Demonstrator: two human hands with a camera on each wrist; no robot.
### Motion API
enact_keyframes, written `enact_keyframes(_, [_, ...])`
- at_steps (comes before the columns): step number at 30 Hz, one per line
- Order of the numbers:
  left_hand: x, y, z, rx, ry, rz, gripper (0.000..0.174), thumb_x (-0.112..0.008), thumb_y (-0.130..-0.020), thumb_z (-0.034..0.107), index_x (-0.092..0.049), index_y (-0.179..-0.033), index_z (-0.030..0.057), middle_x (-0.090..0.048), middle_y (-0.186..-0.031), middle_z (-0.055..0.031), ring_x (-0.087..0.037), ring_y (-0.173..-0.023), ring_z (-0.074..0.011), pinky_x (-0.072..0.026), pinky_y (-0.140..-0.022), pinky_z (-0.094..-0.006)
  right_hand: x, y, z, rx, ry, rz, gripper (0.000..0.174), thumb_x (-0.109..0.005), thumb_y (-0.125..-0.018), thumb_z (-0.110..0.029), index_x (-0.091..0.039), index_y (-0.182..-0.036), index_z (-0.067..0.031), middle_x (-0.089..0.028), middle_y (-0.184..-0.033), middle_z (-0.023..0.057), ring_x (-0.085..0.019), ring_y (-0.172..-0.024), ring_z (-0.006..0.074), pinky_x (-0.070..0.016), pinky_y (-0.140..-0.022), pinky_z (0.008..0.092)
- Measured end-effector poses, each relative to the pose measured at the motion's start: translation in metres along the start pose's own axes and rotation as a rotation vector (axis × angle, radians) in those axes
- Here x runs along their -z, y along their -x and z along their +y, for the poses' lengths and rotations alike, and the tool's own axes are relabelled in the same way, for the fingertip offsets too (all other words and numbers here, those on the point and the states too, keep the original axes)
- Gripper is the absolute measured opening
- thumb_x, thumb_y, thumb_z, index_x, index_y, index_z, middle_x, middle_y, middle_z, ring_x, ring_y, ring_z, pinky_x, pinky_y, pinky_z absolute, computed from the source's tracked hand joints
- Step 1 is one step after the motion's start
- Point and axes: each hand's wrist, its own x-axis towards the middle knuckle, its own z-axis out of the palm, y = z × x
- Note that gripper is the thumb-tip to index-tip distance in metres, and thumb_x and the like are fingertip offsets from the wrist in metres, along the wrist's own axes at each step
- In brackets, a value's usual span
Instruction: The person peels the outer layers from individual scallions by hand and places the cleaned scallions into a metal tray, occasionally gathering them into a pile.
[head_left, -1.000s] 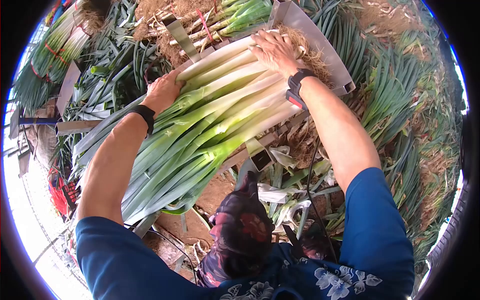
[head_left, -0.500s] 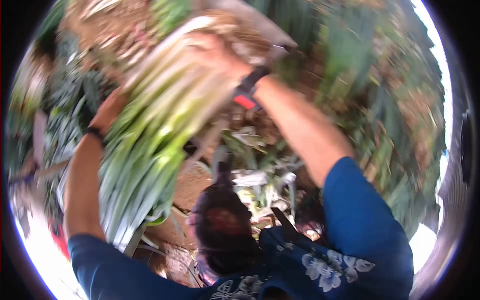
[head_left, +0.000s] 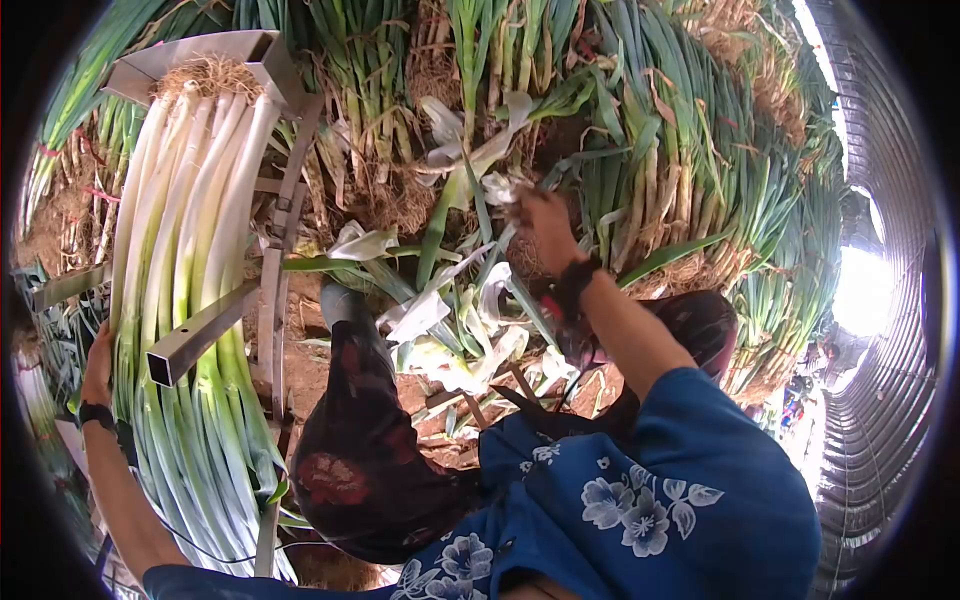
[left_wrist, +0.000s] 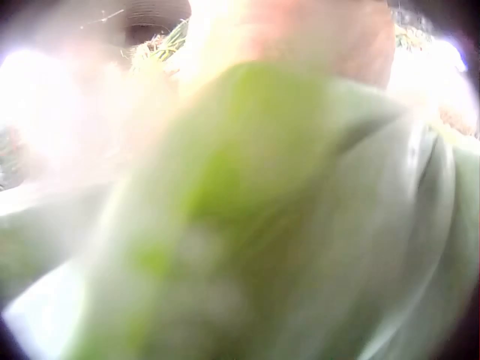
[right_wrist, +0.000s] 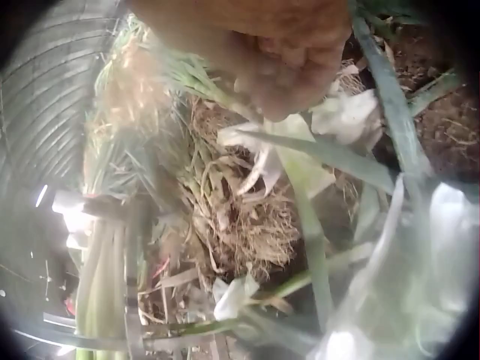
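Observation:
A bundle of thick leeks lies in a metal frame on the left, roots at the far end against the end plate. My left hand rests along its left side with fingers fairly straight; the left wrist view is filled by a blurred green leek leaf. My right hand is low over loose peeled leaves on the ground. In the right wrist view its fingers curl downward, tips right over a pale leaf strip; whether they pinch it I cannot tell.
A square metal bar crosses over the leeks. Bunches of rooted leeks stand across the back and right. My bent knee is between the frame and the leaf scraps. A corrugated wall curves at far right.
The view has swung right, putting the leek bundle at the left. My right hand has left the root end of the bundle and moved down to the loose leaves; my left hand stays at the bundle's side.

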Motion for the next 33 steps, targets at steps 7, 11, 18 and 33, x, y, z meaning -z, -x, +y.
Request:
enact_keyframes(7, [0.079,0.042,0.024,-0.352,-0.348,0.347,0.054,-0.052,-0.093,0.025,-0.040,-0.140,0.0001,-0.048,-0.138,-0.0135,-0.048,-0.123,-0.0242,-0.0365,-0.104,-0.0369,-0.043,-0.141,-0.027,0.172,-0.199,-0.060,0.030,-0.061,-0.086,-0.019,-0.059,-0.112,-0.0046,-0.062,-0.092,0.0090,-0.063,-0.091,0.0200,-0.0505,-0.078,0.0334])
enact_keyframes(11, [-0.040,0.151,0.140,-0.467,-0.267,0.541,0.057,-0.053,-0.093,0.025,-0.037,-0.139,-0.0044,-0.050,-0.134,-0.0186,-0.051,-0.121,-0.0298,-0.0410,-0.103,-0.0401,-0.069,-0.179,-0.020,-0.005,0.132,-0.006,0.053,-0.065,-0.084,-0.028,-0.052,-0.129,-0.0022,-0.055,-0.127,0.0134,-0.050,-0.118,0.0269,-0.0403,-0.097,0.0388])
enact_keyframes(18, [-0.271,0.243,0.220,-0.649,-0.627,0.562,0.044,-0.052,-0.094,0.037,-0.058,-0.128,0.0094,-0.059,-0.129,-0.0096,-0.051,-0.123,-0.0231,-0.0389,-0.104,-0.0382,-0.046,-0.171,-0.019,-0.090,0.409,-0.151,0.049,-0.069,-0.079,-0.033,-0.063,-0.117,-0.0013,-0.065,-0.115,0.0172,-0.060,-0.101,0.0299,-0.0469,-0.086,0.0371])
enact_keyframes(33, [-0.385,0.189,0.243,-0.517,-0.553,-0.357,0.044,-0.054,-0.094,0.032,-0.056,-0.123,-0.0006,-0.061,-0.119,-0.0099,-0.059,-0.107,-0.0190,-0.0482,-0.086,-0.0310,-0.013,0.082,-0.070,0.335,-0.117,-0.582,0.034,-0.069,-0.088,-0.029,-0.066,-0.112,-0.0047,-0.063,-0.094,0.0024,-0.059,-0.087,0.0119,-0.0467,-0.082,0.0265])
